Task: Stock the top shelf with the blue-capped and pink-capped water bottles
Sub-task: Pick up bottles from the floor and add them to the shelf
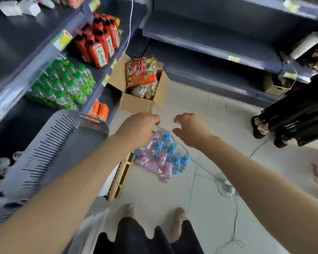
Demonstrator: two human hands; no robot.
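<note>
A shrink-wrapped pack of small water bottles (163,155) with blue and pink caps lies on the tiled floor below my hands. My left hand (139,128) hangs over the pack's far left corner, fingers curled downward and holding nothing that I can see. My right hand (190,130) hovers just right of it with fingers spread apart and empty. Both arms reach down toward the pack without touching it. The top shelf (17,33) on the left is dark blue, with a few white packets at its back.
The left shelving holds red bottles (97,43), green-capped bottles (62,83) and orange packs. A grey slotted basket (53,149) juts out at left. An open cardboard box of snacks (143,83) stands beyond the pack. Cables cross the floor; black stand legs (290,125) are at right.
</note>
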